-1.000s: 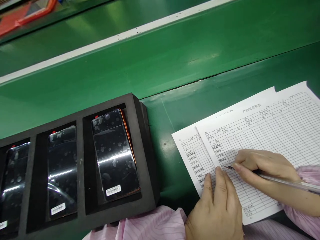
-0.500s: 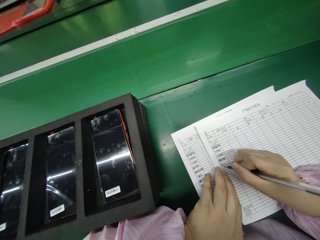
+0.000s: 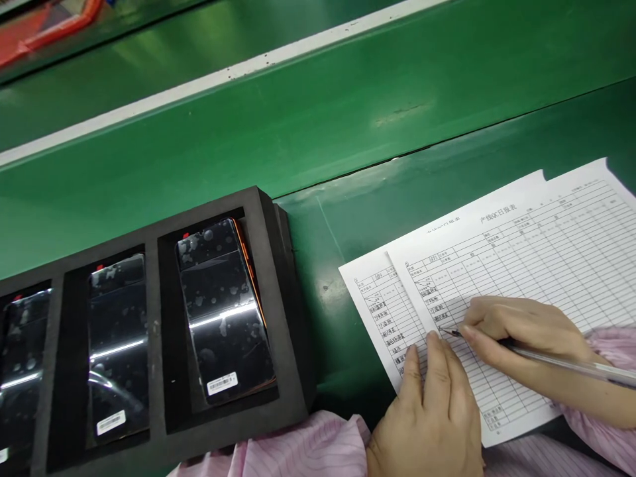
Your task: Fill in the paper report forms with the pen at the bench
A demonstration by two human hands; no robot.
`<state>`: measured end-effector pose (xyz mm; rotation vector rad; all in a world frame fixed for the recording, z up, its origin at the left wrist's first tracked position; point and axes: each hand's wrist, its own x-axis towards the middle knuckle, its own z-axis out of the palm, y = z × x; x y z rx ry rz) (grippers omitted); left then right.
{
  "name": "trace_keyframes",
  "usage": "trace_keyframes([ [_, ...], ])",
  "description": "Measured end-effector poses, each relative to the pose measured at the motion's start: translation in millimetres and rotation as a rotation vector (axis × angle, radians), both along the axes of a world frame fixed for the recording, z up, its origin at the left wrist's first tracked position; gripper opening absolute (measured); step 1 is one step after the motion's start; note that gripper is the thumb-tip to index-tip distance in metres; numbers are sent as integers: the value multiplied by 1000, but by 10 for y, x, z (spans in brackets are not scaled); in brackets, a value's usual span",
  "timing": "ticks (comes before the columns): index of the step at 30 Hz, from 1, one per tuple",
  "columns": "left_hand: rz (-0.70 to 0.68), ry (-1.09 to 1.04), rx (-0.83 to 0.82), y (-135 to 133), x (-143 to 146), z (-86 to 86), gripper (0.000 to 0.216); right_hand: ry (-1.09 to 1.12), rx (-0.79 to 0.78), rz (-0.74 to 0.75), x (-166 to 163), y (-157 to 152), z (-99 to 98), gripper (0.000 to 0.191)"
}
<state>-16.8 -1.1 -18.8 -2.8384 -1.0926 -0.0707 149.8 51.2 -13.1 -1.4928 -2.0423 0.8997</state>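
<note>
My right hand (image 3: 517, 331) is closed around a clear pen (image 3: 571, 363), its tip touching the left column of a printed form (image 3: 527, 265). Handwritten entries run down that column. My left hand (image 3: 430, 411) lies flat with fingers stretched out, pressing on the lower left part of the papers. A second form (image 3: 368, 285) sits partly under the first, with its left strip of handwriting showing. Both sheets rest on the green bench at the right.
Left of the papers stands a black foam tray (image 3: 293, 371) holding phones in separate slots. The nearest phone (image 3: 223, 311) has an orange edge and a white label. A raised green ledge (image 3: 318, 126) with a pale strip crosses behind. A blurred red object (image 3: 50, 30) is at the far left.
The view has shifted very slightly, so the tray appears a little further left. The pen tip has moved minutely on the form; both hands keep their places.
</note>
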Motion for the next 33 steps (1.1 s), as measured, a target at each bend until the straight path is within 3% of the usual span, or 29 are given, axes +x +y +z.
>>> trace_keyframes([
  [8, -4, 44, -19, -28, 10, -36, 52, 19, -4, -21, 11, -16, -25, 23],
  [17, 6, 30, -24, -41, 11, -38, 50, 162, 50, -22, 76, -54, -216, 14],
  [33, 39, -52, -8, -21, 11, -27, 47, 138, -3, -9, 103, -87, -226, 11],
])
